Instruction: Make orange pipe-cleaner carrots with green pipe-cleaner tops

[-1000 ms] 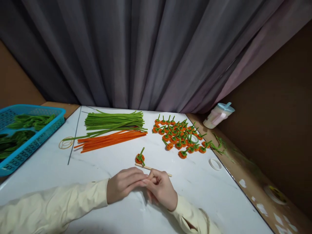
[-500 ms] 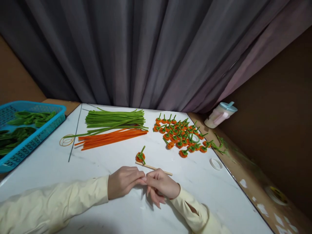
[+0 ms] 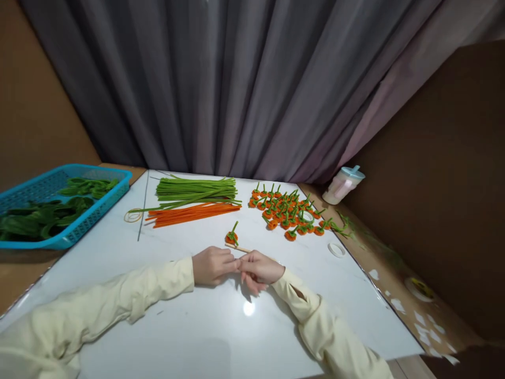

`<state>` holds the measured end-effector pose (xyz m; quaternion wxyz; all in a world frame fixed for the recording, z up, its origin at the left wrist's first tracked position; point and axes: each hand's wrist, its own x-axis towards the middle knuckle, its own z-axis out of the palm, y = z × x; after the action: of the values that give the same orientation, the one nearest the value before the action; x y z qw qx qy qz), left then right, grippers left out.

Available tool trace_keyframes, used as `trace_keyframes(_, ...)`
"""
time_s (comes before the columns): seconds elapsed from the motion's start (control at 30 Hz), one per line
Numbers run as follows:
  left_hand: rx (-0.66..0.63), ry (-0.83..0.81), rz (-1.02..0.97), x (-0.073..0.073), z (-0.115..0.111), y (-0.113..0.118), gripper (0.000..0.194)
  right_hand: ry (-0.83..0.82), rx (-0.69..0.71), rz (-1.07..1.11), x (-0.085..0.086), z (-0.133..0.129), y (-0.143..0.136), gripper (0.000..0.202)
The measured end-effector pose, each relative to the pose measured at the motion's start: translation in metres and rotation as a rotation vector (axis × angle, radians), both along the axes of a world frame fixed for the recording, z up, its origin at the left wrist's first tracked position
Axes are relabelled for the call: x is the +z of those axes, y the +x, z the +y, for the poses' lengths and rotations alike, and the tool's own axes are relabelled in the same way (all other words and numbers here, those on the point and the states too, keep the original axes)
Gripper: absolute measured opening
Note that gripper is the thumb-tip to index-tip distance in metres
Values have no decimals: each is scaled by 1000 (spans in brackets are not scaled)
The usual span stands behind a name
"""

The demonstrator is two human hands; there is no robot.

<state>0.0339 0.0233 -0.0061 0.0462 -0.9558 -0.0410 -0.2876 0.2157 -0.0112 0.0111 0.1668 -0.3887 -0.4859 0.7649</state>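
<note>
My left hand (image 3: pixel 215 266) and my right hand (image 3: pixel 260 268) meet at the fingertips low over the white table. Both are closed in a pinch, and what they pinch, if anything, is hidden by the fingers. Just beyond them lies a thin wooden stick (image 3: pixel 239 247), partly covered by my right hand. At the stick's left end sits a small orange pipe-cleaner pumpkin (image 3: pixel 231 237) with a green stem. Farther back are a bundle of green pipe cleaners (image 3: pixel 197 189) and a bundle of orange pipe cleaners (image 3: pixel 193 214).
Several finished orange pumpkins (image 3: pixel 291 235) cluster at the back right, with a tape roll (image 3: pixel 336 249) near them. A blue basket (image 3: pixel 90 223) of green leaf shapes stands at the left. Rubber bands (image 3: pixel 133 215) lie beside the bundles. A lidded cup (image 3: pixel 342 185) stands at the right.
The camera view has shifted, so the table and its things appear slightly higher and smaller. My hands stay pinched together at the fingertips.
</note>
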Motion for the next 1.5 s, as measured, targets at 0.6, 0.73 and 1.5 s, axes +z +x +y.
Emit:
trace_keyframes(0.6,94,41,-208,7,-19,4,25,167,73,-122,-1,-5,-3,48)
trace_keyframes(0.73,94,-12,-201,6,-18,4,27,168,60,-144,-5,-3,-2,50)
trace_keyframes(1.5,-31,-33,-104,3,-13,2,21,140,353,-116,10,1,8,41)
